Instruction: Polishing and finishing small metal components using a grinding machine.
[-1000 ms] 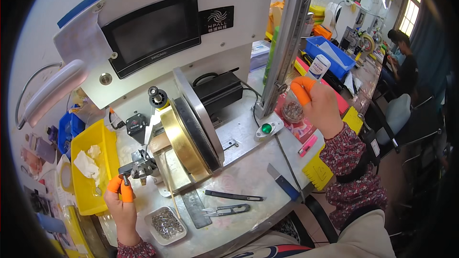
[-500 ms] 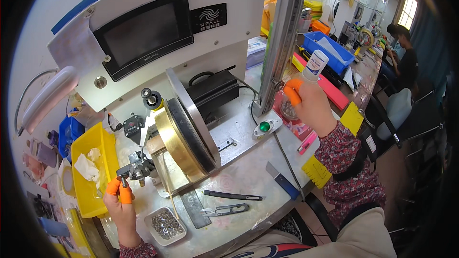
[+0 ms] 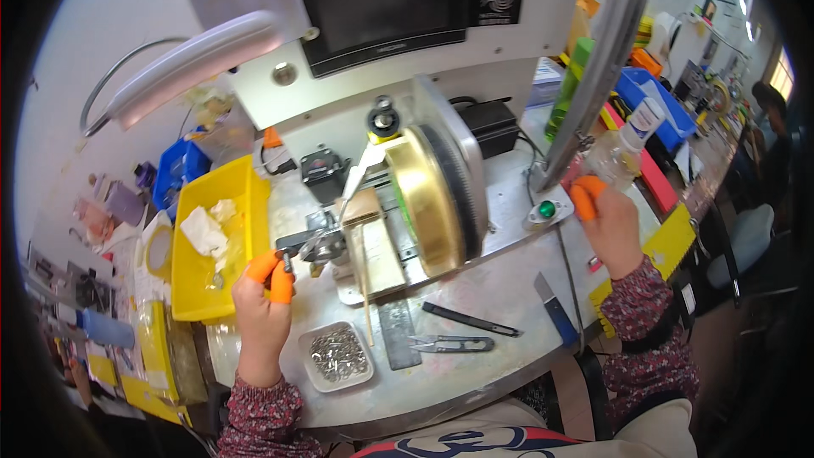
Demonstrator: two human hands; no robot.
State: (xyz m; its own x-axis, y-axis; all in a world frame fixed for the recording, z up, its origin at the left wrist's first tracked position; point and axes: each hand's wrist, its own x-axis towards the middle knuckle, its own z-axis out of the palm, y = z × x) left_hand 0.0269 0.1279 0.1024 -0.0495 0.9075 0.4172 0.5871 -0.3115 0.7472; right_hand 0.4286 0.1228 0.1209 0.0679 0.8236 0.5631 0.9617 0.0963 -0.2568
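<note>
My left hand (image 3: 263,314), with orange finger cots on the thumb and a finger, pinches a small dark metal piece (image 3: 287,263). It is beside the metal clamp (image 3: 324,248) at the machine's left end. To the right of the clamp stands a large brass-coloured wheel (image 3: 424,203) with a dark toothed rim. My right hand (image 3: 615,233), also in orange cots, is curled with fingers together, right of the green button (image 3: 547,209) and near the foot of the metal rail (image 3: 598,85). Whatever its fingertips hold is hidden. A white dish (image 3: 337,358) of small metal parts lies near my left wrist.
A yellow bin (image 3: 261,203) with crumpled tissue stands at left. Small snips (image 3: 454,344), a black craft knife (image 3: 471,319), a blue-handled knife (image 3: 555,309) and a steel plate (image 3: 397,335) lie in front. A lamp (image 3: 199,64) hangs above. Another person sits at far right.
The view has turned, moving the machine rightward in the picture. My right hand has come down from the rail toward the green button. My left hand still pinches the metal piece by the clamp.
</note>
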